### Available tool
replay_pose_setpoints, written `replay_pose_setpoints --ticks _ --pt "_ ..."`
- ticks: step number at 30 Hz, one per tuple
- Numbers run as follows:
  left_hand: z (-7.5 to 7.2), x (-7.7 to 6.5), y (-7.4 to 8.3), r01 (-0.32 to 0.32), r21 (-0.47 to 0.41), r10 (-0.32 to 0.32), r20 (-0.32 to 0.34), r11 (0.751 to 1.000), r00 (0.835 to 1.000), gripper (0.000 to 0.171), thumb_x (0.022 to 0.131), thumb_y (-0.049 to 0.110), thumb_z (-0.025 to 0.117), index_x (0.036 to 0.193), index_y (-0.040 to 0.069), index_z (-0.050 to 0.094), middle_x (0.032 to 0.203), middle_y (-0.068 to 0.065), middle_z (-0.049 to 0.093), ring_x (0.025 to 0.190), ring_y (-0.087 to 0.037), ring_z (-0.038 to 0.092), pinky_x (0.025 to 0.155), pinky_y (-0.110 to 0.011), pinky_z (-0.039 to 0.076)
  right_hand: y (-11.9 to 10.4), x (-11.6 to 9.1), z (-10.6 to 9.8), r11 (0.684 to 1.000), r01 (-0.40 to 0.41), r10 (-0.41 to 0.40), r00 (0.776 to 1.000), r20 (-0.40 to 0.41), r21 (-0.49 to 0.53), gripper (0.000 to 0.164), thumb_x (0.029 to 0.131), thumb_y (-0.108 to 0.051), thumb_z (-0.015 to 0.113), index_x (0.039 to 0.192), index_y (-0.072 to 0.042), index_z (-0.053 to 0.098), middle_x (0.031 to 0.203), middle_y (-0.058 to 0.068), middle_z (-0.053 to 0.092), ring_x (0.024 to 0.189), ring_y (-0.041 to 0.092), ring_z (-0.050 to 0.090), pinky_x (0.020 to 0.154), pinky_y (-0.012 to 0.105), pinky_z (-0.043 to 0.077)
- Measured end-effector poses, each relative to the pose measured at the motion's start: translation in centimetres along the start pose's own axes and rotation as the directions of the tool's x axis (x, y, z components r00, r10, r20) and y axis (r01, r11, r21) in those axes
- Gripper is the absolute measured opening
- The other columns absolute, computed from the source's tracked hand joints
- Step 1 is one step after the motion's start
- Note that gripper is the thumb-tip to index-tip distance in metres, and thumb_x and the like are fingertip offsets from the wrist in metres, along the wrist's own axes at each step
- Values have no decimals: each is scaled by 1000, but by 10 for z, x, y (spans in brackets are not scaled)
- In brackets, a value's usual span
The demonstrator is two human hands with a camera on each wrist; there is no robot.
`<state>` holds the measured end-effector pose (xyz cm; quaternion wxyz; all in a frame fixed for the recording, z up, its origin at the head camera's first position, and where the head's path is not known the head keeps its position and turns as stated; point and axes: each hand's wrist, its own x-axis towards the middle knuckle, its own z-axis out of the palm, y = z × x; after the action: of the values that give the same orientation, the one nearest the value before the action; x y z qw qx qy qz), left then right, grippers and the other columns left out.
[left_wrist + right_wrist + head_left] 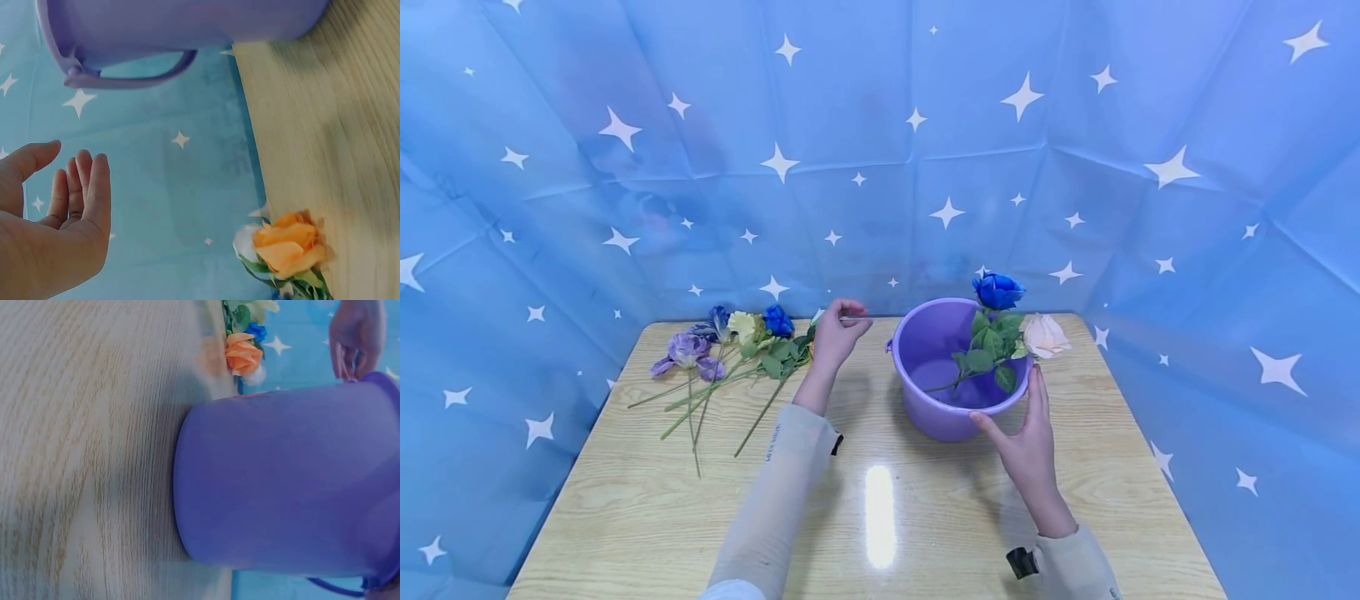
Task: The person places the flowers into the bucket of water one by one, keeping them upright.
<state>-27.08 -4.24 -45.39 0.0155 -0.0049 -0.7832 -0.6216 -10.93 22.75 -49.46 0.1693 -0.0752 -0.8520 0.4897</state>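
A purple bucket [917,392] stands upright on the table, and my right hand [1028,442] rests against its near right side. The thumb lies at the front rim, with the other fingers extended along the right edge. Leaning out of the bucket are a blue rose [998,292] and a pale pink rose [1045,336], their leafy stems partly inside. My left hand [69,231] hovers between the bucket and the loose flowers, fingers loosely bent and nothing in them. An orange rose [290,245] lies near it on the table, largely hidden behind that hand in the head view.
Left on the table lie loose flowers: a purple iris-like bloom [688,350], a pale yellow bloom [743,325] and another blue rose [778,321], stems toward me. A blue curtain [865,217] with white stars hangs behind the wooden table [647,525].
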Motion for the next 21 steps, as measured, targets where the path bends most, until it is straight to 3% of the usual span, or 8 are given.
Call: replay_pose_setpoints --ticks 4,10,17,21 --pt "-9 -1 -4 16 4 -16 -21 1000 1000 23 91 13 71 112 7 61 117 -15 69 108 -32 68 89 -39 57 1 0 0 1000 0 0 1000 -4 -4 112 80 -30 84 161 -13 9 169 11 8 156 32 11 125 57 17" --pt "-22 0 -17 51 -14 -52 -41 999 998 25 92 16 70 113 7 60 116 -13 67 107 -31 67 73 -28 54 2 0 1 1000 -9 9 1000 -6 -6 113 79 -30 85 161 -15 9 169 8 8 156 31 11 125 58 17" --pt "-37 2 -35 74 -29 -76 -75 997 994 25 92 10 69 114 3 60 114 -16 67 106 -32 66 88 -33 55 2 0 0 1000 -5 5 1000 -5 5 112 80 -29 85 161 -14 9 169 8 7 156 32 11 124 58 16" --pt "-46 1 -43 88 -64 -94 -104 994 990 26 91 4 68 114 -2 59 109 -17 67 97 -25 67 91 -37 57 1 0 1 1000 0 0 1000 -7 10 113 79 -29 85 161 -14 10 169 9 8 156 31 11 125 58 17"
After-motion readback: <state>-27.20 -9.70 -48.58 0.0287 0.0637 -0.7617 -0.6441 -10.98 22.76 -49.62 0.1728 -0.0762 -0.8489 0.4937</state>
